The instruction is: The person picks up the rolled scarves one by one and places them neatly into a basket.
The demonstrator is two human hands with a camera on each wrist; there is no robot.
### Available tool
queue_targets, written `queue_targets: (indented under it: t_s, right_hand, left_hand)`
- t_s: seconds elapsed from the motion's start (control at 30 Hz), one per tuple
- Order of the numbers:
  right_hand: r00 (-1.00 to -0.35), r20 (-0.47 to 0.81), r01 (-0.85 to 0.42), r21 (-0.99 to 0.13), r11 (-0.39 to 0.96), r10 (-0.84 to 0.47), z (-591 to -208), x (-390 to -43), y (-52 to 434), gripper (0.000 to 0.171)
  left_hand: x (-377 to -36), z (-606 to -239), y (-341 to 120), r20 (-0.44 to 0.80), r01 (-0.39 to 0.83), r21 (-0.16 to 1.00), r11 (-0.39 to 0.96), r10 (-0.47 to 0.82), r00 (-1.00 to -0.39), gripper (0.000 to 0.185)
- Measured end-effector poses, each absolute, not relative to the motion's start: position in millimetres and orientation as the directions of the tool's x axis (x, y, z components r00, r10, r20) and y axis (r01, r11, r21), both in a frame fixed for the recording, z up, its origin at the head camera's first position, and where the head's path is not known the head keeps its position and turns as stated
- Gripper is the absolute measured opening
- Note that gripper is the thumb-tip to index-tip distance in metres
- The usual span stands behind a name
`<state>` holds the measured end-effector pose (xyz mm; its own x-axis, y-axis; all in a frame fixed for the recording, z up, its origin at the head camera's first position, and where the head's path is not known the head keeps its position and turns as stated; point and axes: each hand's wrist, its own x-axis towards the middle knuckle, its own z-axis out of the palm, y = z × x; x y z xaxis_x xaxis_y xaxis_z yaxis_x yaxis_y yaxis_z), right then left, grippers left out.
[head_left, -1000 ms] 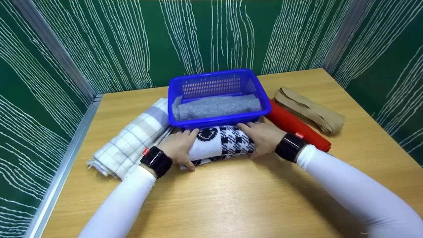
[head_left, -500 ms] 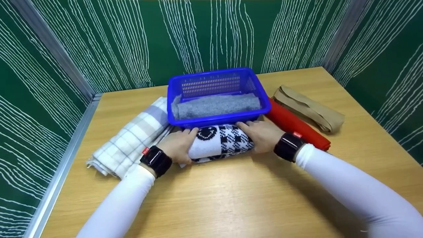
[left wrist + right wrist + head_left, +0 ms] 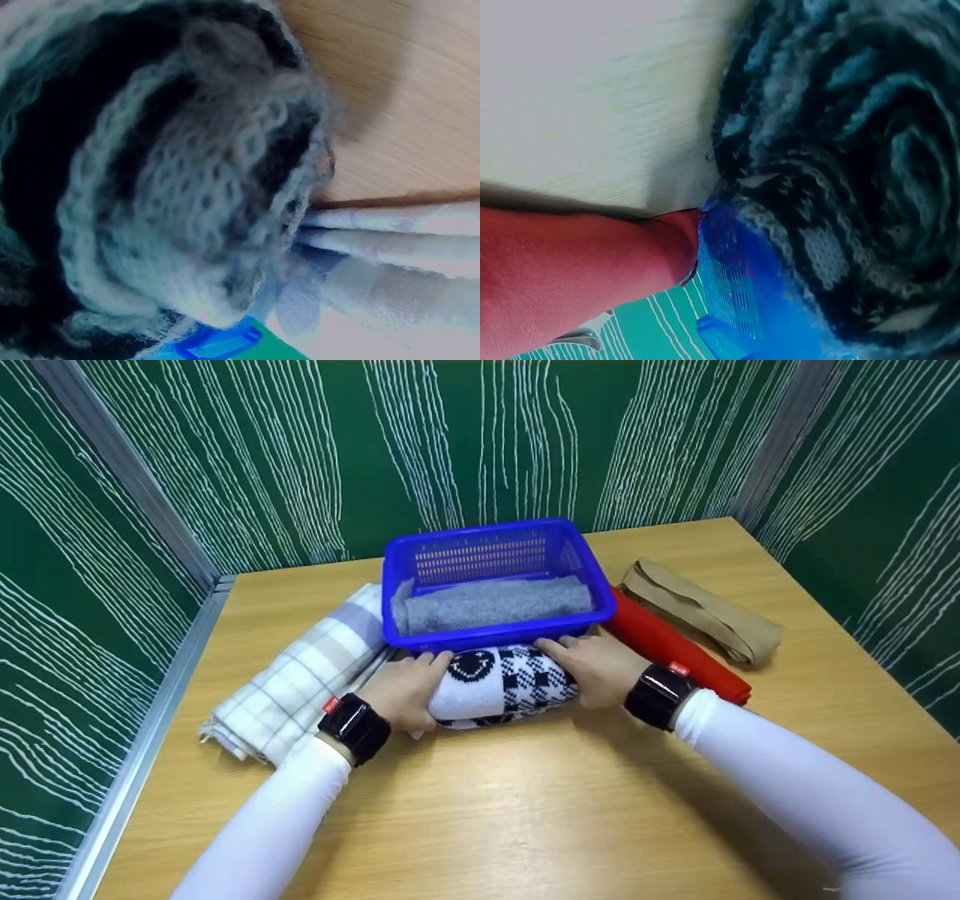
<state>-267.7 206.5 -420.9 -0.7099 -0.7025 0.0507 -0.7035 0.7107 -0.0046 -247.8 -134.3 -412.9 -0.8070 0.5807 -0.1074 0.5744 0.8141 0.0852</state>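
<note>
A black-and-white knitted scarf, rolled up, lies on the table against the front of a blue plastic basket. My left hand grips its left end and my right hand its right end, fingers over the top and thumbs at the near side. A grey rolled cloth lies inside the basket. Close up, the left wrist view shows one coiled end of the scarf; the right wrist view shows the other spiral end of the scarf. Neither wrist view shows the fingers.
Left of the basket lies a folded white checked cloth, partly beneath my left wrist. To the right are a red rolled cloth and a tan rolled cloth. Green panels with white lines wall in the wooden table.
Both thumbs have drawn in against the scarf's near side, and its loose lower edge is tucked further under the roll. The basket and the other cloths have stayed where they were.
</note>
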Motion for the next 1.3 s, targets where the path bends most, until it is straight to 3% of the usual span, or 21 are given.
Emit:
queue_targets:
  t_s: [0.3,0.8,1.3]
  right_hand:
    - [-0.7,0.082,-0.711,0.013,0.703,-0.709,-418,-264,207,0.1]
    - [-0.693,0.102,-0.718,-0.009,0.696,-0.714,-413,-264,209,0.096]
    - [-0.687,0.108,-0.723,-0.016,0.69,-0.718,-409,-261,210,0.101]
  left_hand:
    - [-246,-409,-135,-0.068,0.597,0.082,0.798,0.603,-0.795,0.101]
    - [-242,-405,-136,-0.059,0.587,0.089,0.804,0.593,-0.803,0.098]
    - [-241,-401,-137,-0.044,0.589,0.112,0.8,0.597,-0.801,0.093]
